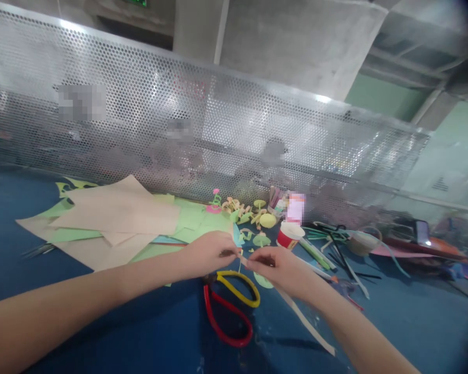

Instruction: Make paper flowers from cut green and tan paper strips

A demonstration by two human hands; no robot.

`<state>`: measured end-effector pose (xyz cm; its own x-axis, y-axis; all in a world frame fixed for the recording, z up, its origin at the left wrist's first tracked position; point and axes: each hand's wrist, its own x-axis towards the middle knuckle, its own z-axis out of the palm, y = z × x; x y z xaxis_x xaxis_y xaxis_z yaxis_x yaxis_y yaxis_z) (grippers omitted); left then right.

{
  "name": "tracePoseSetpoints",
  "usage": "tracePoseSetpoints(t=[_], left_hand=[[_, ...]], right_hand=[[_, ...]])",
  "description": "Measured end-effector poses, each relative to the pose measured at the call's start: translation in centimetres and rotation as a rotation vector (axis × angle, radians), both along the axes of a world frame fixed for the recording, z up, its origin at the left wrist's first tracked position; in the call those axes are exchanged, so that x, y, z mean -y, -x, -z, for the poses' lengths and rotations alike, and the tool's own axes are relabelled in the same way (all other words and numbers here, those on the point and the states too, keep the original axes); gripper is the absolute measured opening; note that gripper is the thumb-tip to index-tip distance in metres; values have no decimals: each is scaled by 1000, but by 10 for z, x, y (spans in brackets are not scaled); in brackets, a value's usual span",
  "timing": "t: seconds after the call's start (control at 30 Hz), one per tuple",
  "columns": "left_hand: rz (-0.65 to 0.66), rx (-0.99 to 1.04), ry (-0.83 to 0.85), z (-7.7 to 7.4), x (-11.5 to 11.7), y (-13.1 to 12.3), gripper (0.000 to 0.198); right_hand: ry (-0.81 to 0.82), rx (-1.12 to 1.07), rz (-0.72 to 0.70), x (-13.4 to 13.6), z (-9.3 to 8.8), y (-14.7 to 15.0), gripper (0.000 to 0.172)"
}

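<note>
My left hand [214,253] and my right hand [271,262] meet over the middle of the blue table. Between their pinched fingertips is a narrow pale paper strip [310,324]; its long tail runs out below my right hand toward the lower right. Just under my hands lie scissors with one yellow handle and one red handle [234,343]; their blades are hidden. Behind my right hand stands a red and white paper cup [290,235]. Small green and yellow paper pieces [261,239] lie beyond my fingertips.
Green and pale paper sheets [120,208] are piled at the left. Strips, cords and a phone [423,232] lie at the right. A pink paper piece [213,209] stands at the back, before a perforated metal screen [140,109] along the table.
</note>
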<state>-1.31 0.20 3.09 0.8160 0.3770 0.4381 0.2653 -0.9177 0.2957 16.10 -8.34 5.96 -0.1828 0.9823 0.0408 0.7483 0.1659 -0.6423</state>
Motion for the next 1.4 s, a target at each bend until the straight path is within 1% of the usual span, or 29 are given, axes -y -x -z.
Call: tracePoseSetpoints(t=[0.1,0.17,0.2,0.27,0.37,0.43,0.5,0.57,0.63,0.77,0.8,0.83,0.87,0.93,1.07,1.27,1.33,1.4], left_hand=[[-101,91,244,9,8,6,16],[-173,153,414,15,12,8,19],[-198,189,484,18,13,9,20],[-233,261,588,20,15,8,22],[-266,356,725,20,19,6,23],[-258,409,854,20,21,4,25],[-236,454,972,21,24,2,24],[-221,486,1052,22,26,1,20],[-207,525,1101,22,29,0,18],[-159,630,1190,20,35,0,19],[-140,655,1206,20,36,0,20],[-119,673,1220,20,37,1,21],[-99,689,1233,19,39,1,21],[-68,721,1247,18,40,2,23],[-72,752,1246,13,44,3,23],[-124,756,1283,12,47,3,22],[-117,783,1311,11,46,3,21],[-88,821,1345,9,44,5,20]], right_hand=[[85,-233,44,3,2,11,22],[131,-304,77,4,5,15,21],[131,-299,84,4,6,16,20],[53,-202,98,5,7,16,15],[-186,55,147,7,9,16,7],[-324,220,181,8,10,18,7],[-386,299,200,9,12,19,7],[-347,256,210,8,14,19,6],[-194,102,208,7,14,19,8],[251,-447,169,4,13,23,20],[320,-576,172,4,13,25,22],[355,-679,186,4,13,27,24],[363,-754,211,5,13,29,25],[328,-847,266,6,15,33,27],[242,-888,335,9,17,39,29],[158,-843,329,12,23,47,32],[129,-769,306,11,25,46,32],[59,-654,267,8,23,42,30]])
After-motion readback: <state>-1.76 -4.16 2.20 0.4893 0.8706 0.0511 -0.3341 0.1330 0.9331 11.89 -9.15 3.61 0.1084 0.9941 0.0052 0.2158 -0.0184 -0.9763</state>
